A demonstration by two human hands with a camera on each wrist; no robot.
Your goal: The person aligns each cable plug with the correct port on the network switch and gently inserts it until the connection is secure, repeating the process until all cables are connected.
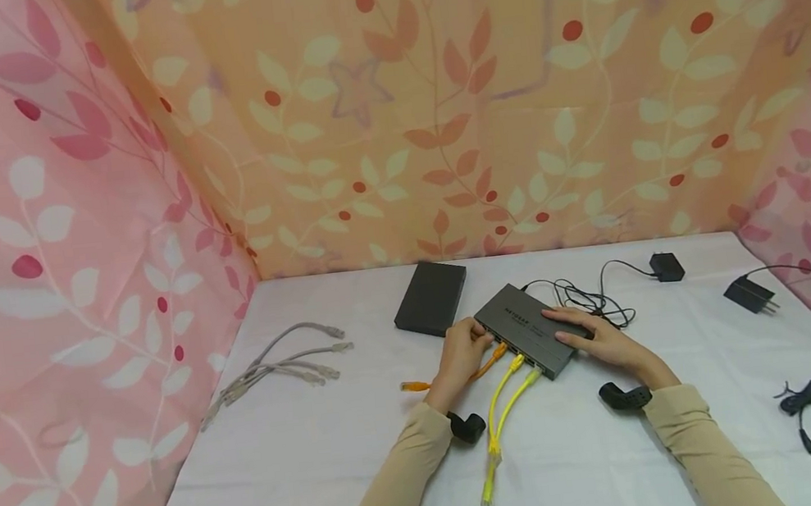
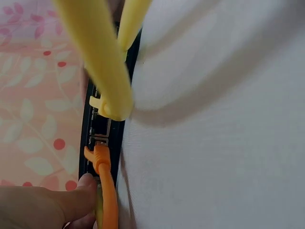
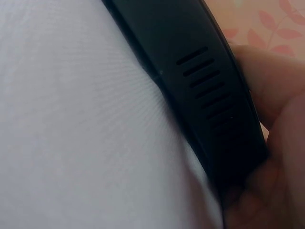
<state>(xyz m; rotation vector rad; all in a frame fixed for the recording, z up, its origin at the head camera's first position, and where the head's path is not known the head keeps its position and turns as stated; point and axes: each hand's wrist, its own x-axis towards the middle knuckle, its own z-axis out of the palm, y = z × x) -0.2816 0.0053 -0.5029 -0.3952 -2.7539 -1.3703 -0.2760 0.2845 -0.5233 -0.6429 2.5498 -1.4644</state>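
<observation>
A grey NETGEAR network switch (image 1: 520, 322) sits at an angle between both hands, with its port side facing the person. At the left end of the ports, my left hand (image 1: 466, 350) pinches a yellowish network cable (image 2: 99, 207), mostly hidden beside the orange cable (image 2: 109, 191). The orange plug (image 2: 101, 155) is in a port near the thumb. Two yellow cables (image 1: 511, 397) run from ports farther right, their loose ends on the cloth. My right hand (image 1: 608, 340) holds the switch's right end, fingers over its top; its vented side (image 3: 205, 86) shows in the right wrist view.
Behind the left hand lies a black box (image 1: 431, 298). Several grey cables (image 1: 269, 370) are at the left. A black adapter (image 1: 667, 267) with tangled cord stands behind the switch, and another adapter (image 1: 751, 295) lies far right. Patterned curtains (image 1: 436, 118) enclose the table.
</observation>
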